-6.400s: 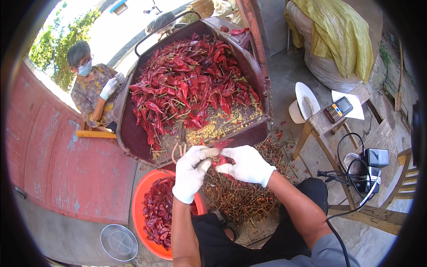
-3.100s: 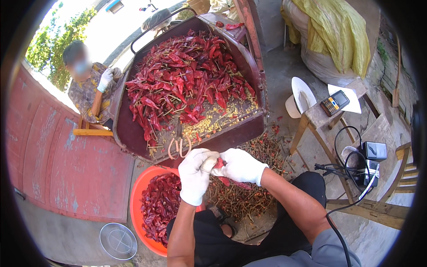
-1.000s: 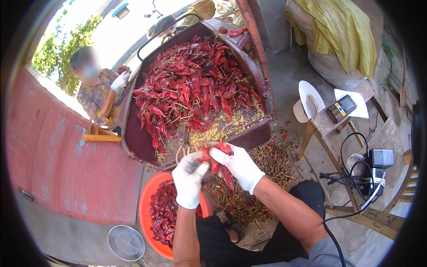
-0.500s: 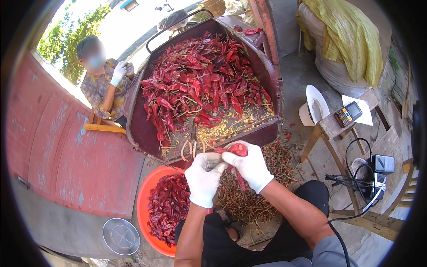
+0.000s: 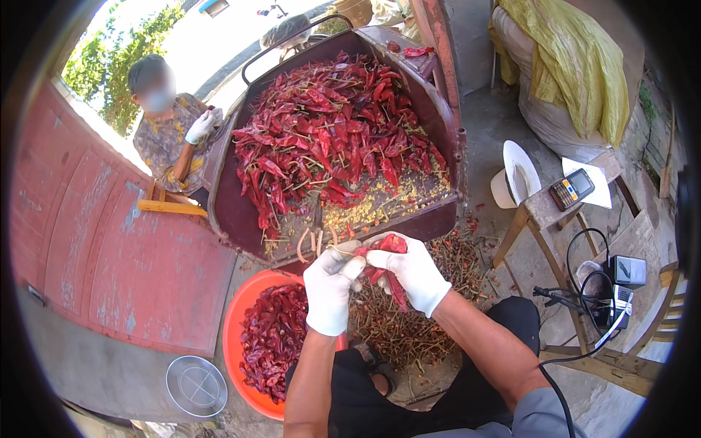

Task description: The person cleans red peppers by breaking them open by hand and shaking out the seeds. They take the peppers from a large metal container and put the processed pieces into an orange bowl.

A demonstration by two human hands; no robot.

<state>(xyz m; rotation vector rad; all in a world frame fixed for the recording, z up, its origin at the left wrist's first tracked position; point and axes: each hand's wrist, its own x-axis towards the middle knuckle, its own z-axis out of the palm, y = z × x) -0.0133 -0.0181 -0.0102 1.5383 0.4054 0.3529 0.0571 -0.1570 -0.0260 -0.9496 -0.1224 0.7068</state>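
Both hands wear white gloves and meet just below the near rim of a dark red metal cart bed (image 5: 234,212) heaped with dried red chillies (image 5: 328,139). My right hand (image 5: 412,270) grips a small bunch of red chillies (image 5: 383,252). My left hand (image 5: 332,285) pinches a pale stem at the end of that bunch. Scissors (image 5: 315,241) with pale handles lie on the cart's near edge, just above my hands. An orange basin (image 5: 244,321) with chillies (image 5: 274,336) sits under my left forearm. A pile of cut stems (image 5: 409,321) lies on the ground beneath my right hand.
Another person (image 5: 171,124) in white gloves sits at the cart's far left. A red metal door (image 5: 109,255) lies at left, a round sieve (image 5: 196,385) below it. At right stand a wooden stool (image 5: 544,212) with a white hat (image 5: 515,175) and calculator (image 5: 571,190), cables (image 5: 584,292), a yellow sack (image 5: 577,66).
Over the earlier frames my hands stayed together at the cart's near edge, working a bunch of chillies. The view shifted slightly. The other person raised a gloved hand.
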